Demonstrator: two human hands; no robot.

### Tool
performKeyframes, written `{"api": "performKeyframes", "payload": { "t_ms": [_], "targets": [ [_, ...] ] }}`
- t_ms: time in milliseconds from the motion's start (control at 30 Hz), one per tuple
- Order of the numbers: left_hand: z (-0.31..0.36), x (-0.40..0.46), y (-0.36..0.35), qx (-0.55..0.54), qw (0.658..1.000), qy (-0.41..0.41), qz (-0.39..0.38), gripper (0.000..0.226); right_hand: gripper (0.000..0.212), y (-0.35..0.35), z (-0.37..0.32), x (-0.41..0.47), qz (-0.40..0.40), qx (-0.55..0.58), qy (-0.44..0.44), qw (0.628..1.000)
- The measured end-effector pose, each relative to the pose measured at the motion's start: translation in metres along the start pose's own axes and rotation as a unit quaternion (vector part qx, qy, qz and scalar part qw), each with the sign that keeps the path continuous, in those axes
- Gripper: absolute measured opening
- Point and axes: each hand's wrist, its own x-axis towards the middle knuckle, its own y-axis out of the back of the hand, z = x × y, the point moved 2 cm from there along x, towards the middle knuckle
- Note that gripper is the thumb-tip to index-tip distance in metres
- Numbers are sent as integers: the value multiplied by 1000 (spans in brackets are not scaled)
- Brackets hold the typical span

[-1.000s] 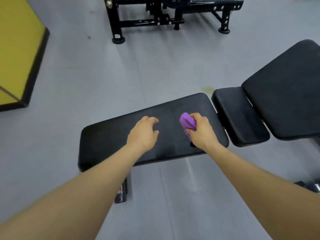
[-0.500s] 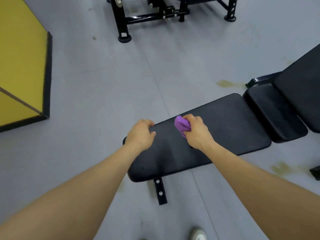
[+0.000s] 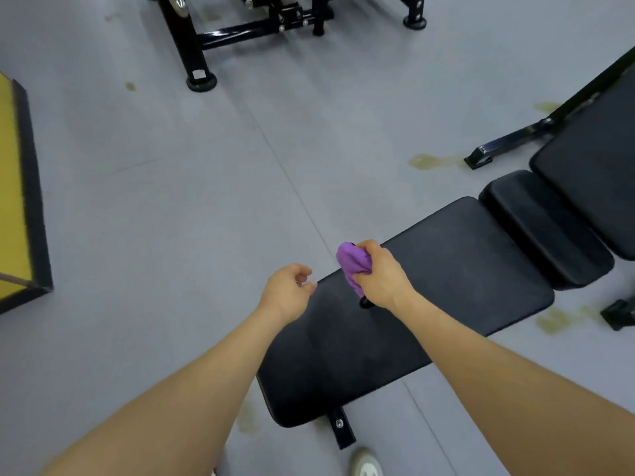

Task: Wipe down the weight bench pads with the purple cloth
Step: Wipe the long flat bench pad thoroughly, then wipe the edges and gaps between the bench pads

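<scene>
The black weight bench has a long flat pad [image 3: 446,290] running from lower centre to right, a short middle pad [image 3: 546,231] and a raised back pad [image 3: 598,173] at the far right. My right hand [image 3: 381,276] is shut on a bunched purple cloth [image 3: 352,264], held against the long pad's far edge near its left end. My left hand [image 3: 287,292] hovers just off the pad's left edge over the floor, fingers loosely curled and holding nothing.
Grey floor [image 3: 171,201] with yellowish stains surrounds the bench. A black machine frame [image 3: 199,46] stands at the top. A yellow platform with a black edge [image 3: 24,201] sits at left. A bench foot [image 3: 340,427] and my shoe [image 3: 366,465] are below.
The view has shifted left, so the bench now sits further right. My right hand with the cloth has slid toward the pad's left end. My left hand has come off the pad.
</scene>
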Motion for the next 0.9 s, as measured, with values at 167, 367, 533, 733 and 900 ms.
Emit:
{"api": "performKeyframes", "payload": {
  "t_ms": [167, 367, 533, 733, 900],
  "targets": [
    [8, 53, 19, -69, 994, -9, -88, 36, 47, -17, -18, 24, 50, 58, -46, 996],
    [36, 68, 5, -200, 941, 95, -255, 45, 49, -29, -21, 26, 138, 151, -64, 977],
    [66, 73, -37, -291, 895, 145, -306, 33, 48, -15, 8, 22, 172, 210, -70, 960],
    [63, 109, -84, -244, 908, 143, -311, 29, 69, -17, 50, 32, 136, 295, -86, 942],
    [67, 170, -100, -100, 960, 62, -255, 22, 62, -23, 67, 62, 151, 316, -144, 926]
  ]
}}
